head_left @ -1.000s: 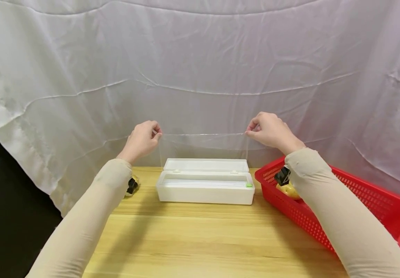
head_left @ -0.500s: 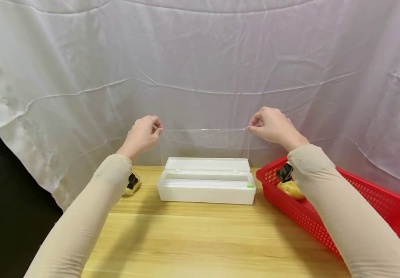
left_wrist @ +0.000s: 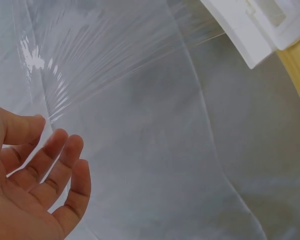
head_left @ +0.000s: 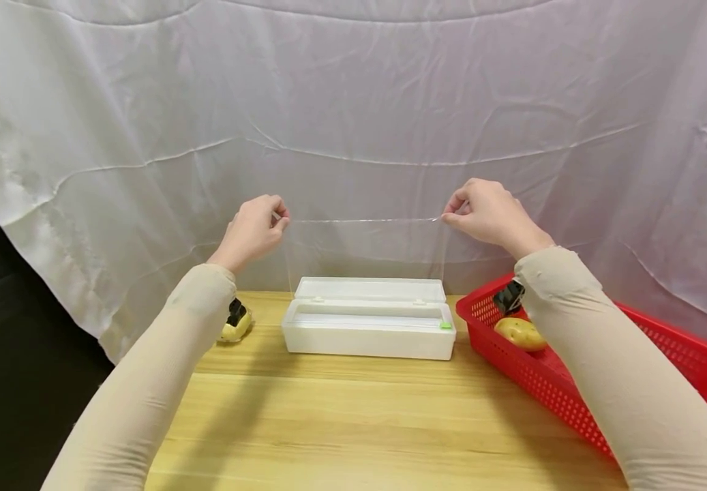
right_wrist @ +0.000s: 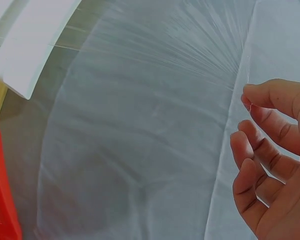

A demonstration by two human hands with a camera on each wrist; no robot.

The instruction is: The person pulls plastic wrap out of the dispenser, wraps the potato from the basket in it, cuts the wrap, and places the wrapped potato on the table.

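A clear sheet of plastic wrap (head_left: 365, 245) stretches upward from a white wrap dispenser (head_left: 368, 343) whose lid stands open at the back. My left hand (head_left: 251, 228) pinches one top corner of the sheet between thumb and index finger. At the other top corner my right hand (head_left: 491, 213) pinches the film the same way. The top edge runs nearly level between both hands, above the dispenser. Creases fan out from the pinched corner of the plastic wrap (left_wrist: 85, 55) in the left wrist view. A green slider (head_left: 445, 325) sits at the dispenser's right end.
To the right stands a red perforated basket (head_left: 537, 385) with a potato (head_left: 520, 334) in it. Partly behind the left sleeve, another potato (head_left: 236, 331) lies on the wooden table (head_left: 341, 416). A pale curtain (head_left: 353, 88) hangs behind the table.
Both hands have risen and drawn more plastic wrap up out of the dispenser. The right hand has also moved slightly to the right. The dispenser stays on the table.
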